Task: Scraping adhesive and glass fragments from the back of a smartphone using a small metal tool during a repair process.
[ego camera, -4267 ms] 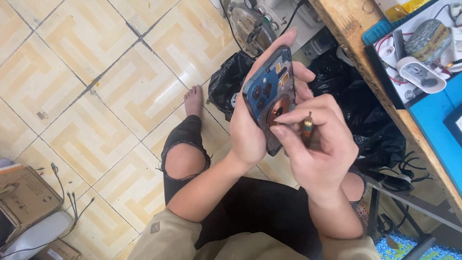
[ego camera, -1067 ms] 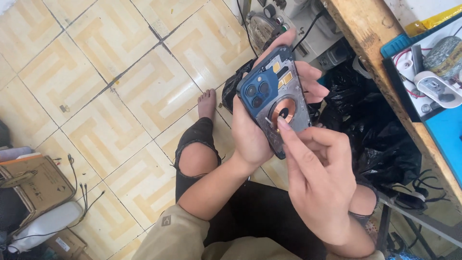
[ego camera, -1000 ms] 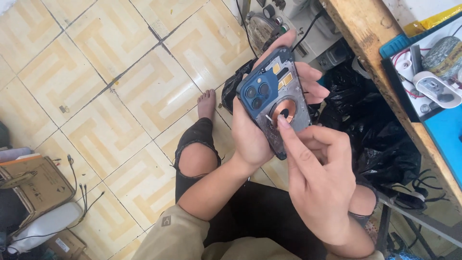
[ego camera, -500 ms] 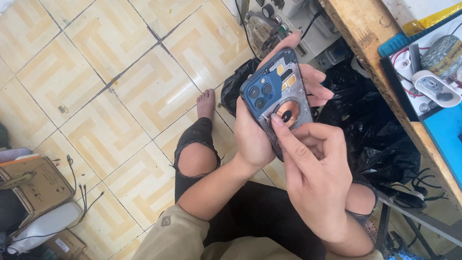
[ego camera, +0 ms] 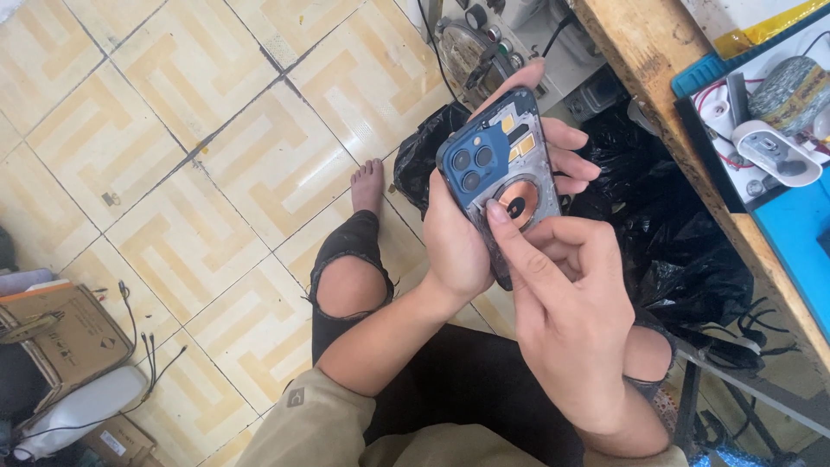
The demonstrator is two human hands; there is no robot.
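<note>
My left hand [ego camera: 462, 238] grips a blue phone housing [ego camera: 501, 173] with its back glass off, held upright above my lap. A round copper coil [ego camera: 523, 201] and the dark camera block with three lenses [ego camera: 471, 164] show on it. My right hand [ego camera: 566, 311] holds nothing; its index fingertip presses on the housing at the coil's lower left edge, the other fingers curled beneath.
A wooden workbench edge [ego camera: 666, 104] runs down the right, with a blue mat [ego camera: 791, 233] and a tray of tools and wires [ego camera: 761, 138]. Black plastic bags [ego camera: 683, 251] lie under it. A cardboard box [ego camera: 60, 337] and cables sit at lower left on the tiled floor [ego camera: 199, 156].
The small tool my right hand held earlier is gone from it. The right index finger has slid up along the housing toward the camera block; the housing has tilted slightly.
</note>
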